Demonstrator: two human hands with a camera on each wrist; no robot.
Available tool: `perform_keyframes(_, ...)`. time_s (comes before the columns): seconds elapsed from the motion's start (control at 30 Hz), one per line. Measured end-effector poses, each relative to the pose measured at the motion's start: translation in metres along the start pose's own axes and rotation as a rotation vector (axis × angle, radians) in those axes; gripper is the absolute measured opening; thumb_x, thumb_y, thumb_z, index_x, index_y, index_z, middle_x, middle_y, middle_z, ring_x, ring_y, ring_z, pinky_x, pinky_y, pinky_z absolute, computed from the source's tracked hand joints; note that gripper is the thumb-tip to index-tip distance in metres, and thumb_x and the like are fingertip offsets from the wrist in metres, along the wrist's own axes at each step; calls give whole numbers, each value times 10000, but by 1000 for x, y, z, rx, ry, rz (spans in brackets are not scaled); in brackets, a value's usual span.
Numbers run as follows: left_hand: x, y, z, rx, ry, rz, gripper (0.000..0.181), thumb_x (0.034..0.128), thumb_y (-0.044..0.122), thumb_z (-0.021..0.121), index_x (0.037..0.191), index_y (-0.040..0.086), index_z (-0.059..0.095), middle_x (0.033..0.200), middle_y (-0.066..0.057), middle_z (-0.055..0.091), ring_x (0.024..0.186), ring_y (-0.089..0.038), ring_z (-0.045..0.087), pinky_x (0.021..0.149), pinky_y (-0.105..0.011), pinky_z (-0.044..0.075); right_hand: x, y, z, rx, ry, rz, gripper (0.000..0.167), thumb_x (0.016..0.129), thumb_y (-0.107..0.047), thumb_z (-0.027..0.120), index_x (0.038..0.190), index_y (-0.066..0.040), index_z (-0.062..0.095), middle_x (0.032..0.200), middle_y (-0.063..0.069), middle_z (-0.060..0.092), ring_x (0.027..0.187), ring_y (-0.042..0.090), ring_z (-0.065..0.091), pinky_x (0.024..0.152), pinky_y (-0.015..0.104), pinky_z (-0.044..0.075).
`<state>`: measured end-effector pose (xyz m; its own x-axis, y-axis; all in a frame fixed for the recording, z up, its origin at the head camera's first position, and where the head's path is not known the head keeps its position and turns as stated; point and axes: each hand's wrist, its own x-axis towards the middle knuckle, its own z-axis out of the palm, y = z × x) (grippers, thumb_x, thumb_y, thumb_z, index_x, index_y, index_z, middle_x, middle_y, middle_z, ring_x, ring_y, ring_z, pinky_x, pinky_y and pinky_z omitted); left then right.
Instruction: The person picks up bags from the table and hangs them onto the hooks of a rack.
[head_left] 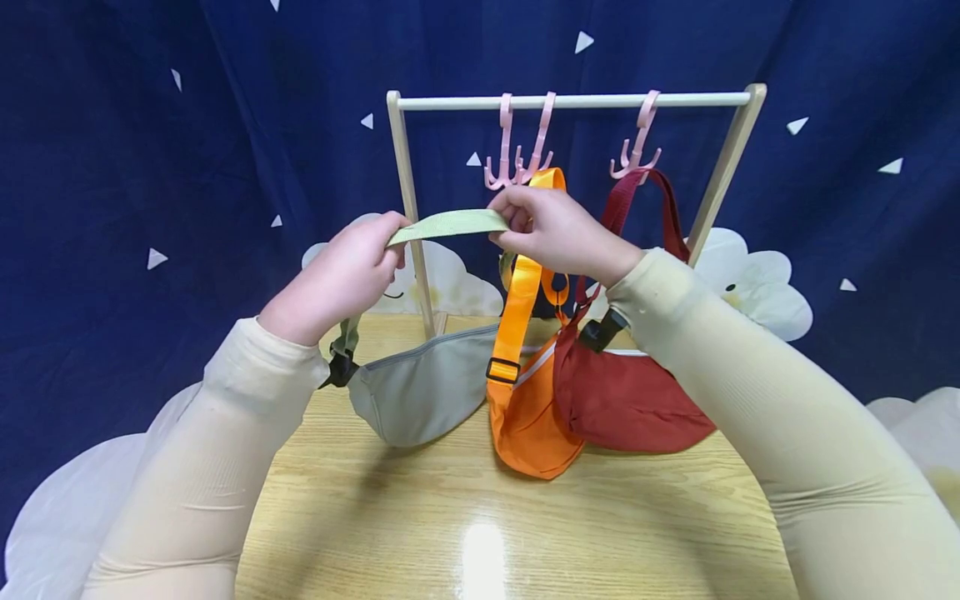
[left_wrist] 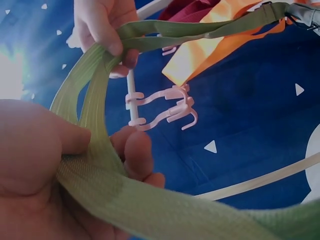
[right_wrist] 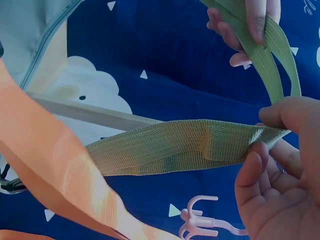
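Observation:
A pale green webbing strap (head_left: 452,223) stretches between my two hands, above a grey-green waist bag (head_left: 431,387) that rests on the table. My left hand (head_left: 352,271) pinches the strap's left part between thumb and fingers. On the other side my right hand (head_left: 558,229) grips it just below the pink hooks. In the left wrist view the strap (left_wrist: 95,105) runs doubled from one hand to the other. An orange bag (head_left: 532,433) hangs by its strap behind my right hand, its lower end low over the table. The right hand partly covers that orange strap (head_left: 517,312).
A wooden rack with a white rail (head_left: 585,102) stands at the back. Three pink hooks hang on it, two close together near the middle and one hook (head_left: 640,137) at right. A dark red bag (head_left: 637,408) hangs from the right one, over the wooden table (head_left: 375,517).

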<state>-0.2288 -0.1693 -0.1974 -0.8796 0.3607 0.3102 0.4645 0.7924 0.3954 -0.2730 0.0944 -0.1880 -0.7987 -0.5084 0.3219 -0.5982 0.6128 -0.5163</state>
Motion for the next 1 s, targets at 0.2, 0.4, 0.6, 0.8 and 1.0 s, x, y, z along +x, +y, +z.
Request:
perform_keyframes(0.2, -1, -5, 1, -43, -57, 37, 273, 1062, 62, 399, 1275, 12, 563, 940, -120, 576, 730, -252, 515, 661, -351, 427, 0, 4, 1, -20, -2, 0, 228, 969, -122, 700, 1189, -71, 671, 982, 103, 659, 898, 221, 573, 826, 327, 483)
perform_keyframes(0.4, -4, -4, -2, -82, -105, 30, 299, 1089, 188, 413, 1281, 30, 579, 870, -90, 507, 711, -242, 482, 675, -364, 410, -1, 7, 4, -16, -12, 1, 226, 972, -133, 706, 1189, -82, 669, 972, 97, 659, 886, 220, 571, 791, 326, 502)
perform_keyframes(0.6, -7, -4, -7, -130, -149, 33, 291, 1099, 211, 399, 1247, 36, 579, 974, -105, 559, 837, -249, 575, 770, -376, 456, -2, 8, 8, -23, -37, -10, 218, 978, -133, 697, 1188, -81, 671, 964, 98, 662, 875, 223, 570, 770, 322, 502)
perform_keyframes(0.8, -6, -4, -6, -135, -120, 50, 271, 1066, 193, 461, 1190, 6, 612, 936, -97, 543, 793, -239, 519, 731, -352, 430, -2, 7, 7, -31, -33, 0, 220, 977, -140, 700, 1190, -94, 667, 966, 89, 661, 872, 225, 570, 782, 332, 512)
perform_keyframes(1.0, -6, -4, -5, -117, -90, 49, 198, 1038, 177, 531, 1105, 15, 623, 914, -88, 572, 770, -231, 513, 712, -343, 424, -1, 8, 5, -36, -38, -9, 210, 976, -132, 699, 1182, -97, 676, 966, 88, 668, 872, 225, 568, 783, 333, 506)
